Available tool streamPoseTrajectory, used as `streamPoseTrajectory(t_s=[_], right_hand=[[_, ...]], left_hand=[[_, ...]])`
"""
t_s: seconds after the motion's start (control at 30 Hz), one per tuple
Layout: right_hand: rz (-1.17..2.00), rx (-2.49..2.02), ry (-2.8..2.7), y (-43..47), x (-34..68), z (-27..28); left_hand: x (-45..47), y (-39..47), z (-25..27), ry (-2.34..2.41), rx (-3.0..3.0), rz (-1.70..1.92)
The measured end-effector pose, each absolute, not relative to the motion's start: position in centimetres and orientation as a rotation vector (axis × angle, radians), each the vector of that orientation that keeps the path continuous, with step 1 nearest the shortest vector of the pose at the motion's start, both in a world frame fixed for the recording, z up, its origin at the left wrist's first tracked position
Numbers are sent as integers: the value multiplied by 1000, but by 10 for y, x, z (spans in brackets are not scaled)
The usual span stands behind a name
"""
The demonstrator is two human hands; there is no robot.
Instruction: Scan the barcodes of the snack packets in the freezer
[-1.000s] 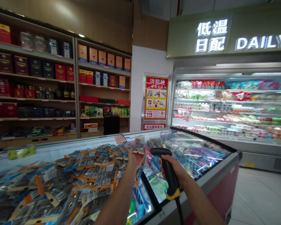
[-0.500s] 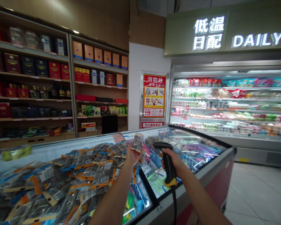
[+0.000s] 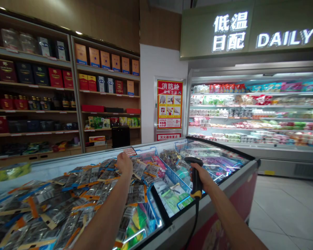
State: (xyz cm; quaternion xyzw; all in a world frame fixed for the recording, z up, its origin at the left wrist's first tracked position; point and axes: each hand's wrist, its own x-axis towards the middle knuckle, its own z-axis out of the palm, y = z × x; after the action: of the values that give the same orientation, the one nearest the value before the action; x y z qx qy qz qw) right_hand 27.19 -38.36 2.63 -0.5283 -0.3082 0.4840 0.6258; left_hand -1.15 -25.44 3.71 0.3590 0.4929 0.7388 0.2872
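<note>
My right hand [image 3: 203,173] is wrapped round the grip of a black and yellow barcode scanner [image 3: 197,182]. The scanner is upright over the freezer's front part, its head pointing left and its cable hanging down. At the far edge of a heap of small clear packets [image 3: 94,180] with orange, blue and tan ends is my left hand [image 3: 124,164]. Its fingers are curled, and whatever they may hold is hidden behind the hand. Just right of it, more packets lie on top of the glass.
The packets rest on a glass-topped chest freezer [image 3: 234,170] with blue baskets [image 3: 176,175] inside. Wooden shelves [image 3: 109,95] of boxes and bottles line the left wall. A lit open fridge [image 3: 250,119] stands at the back right, beyond a tiled floor [image 3: 279,211].
My left hand has moved left, from holding up a packet in front of the scanner to the heap's far edge. The scanner has shifted slightly right in view.
</note>
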Motion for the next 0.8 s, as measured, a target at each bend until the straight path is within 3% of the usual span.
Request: streamPoseTrajectory(t_s=[0.1, 0.2, 0.4, 0.6, 0.8], right_hand=[[1097, -1208, -673, -387, 282, 28], [1066, -1190, -632, -390, 292, 29], [1047, -1225, -595, -394, 317, 21], [1034, -1263, -617, -392, 330, 15], [1036, -1268, -644, -389, 332, 13]], left_hand=[[2, -262, 44, 1595, 1222, 2145], [42, -271, 44, 1370, 1500, 2110], [150, -274, 9, 684, 1496, 1738], [227, -251, -47, 617, 1544, 1259], [240, -243, -57, 652, 1549, 1093]])
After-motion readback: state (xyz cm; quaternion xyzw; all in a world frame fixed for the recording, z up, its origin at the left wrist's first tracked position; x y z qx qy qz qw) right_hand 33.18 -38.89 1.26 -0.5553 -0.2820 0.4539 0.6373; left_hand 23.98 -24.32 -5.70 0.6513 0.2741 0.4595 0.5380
